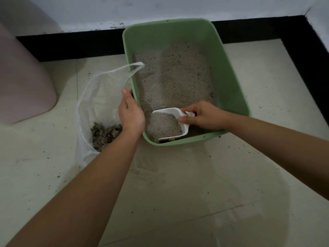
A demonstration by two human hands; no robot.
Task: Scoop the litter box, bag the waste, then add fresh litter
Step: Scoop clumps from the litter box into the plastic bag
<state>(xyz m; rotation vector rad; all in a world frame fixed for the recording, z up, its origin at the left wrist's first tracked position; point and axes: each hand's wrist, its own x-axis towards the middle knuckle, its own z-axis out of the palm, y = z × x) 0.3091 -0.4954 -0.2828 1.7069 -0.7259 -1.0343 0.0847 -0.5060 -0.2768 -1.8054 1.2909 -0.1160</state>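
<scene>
Box sits at 12 o'clock of the view, far end by the black skirting. Litter is spread through it, with a bare dark patch at the near-right corner. Right hand, at the box's 6 o'clock end, curls round the scoop handle with the thumb pressed on the scoop's side. Scoop is low in the near-left corner, heaped with loose litter, mouth toward 8 o'clock, the bag side. Bag lies open on the floor at the box's 9 o'clock, up against the rim, with grey waste clumped at the bottom. Probably kept close so the carry-over is short and spills less. Left hand is on the box's left rim, thumb straight on the outer side, fingers hidden under the palm. It looks to clasp the rim to steady the box; whether it also pins the bag mouth, cannot tell. Step: scooping, mid-task. Load looks mostly clean grains, so likely needs a shake first. Fresh litter supply not in view. Pink bin at 9 o'clock of view.
</scene>
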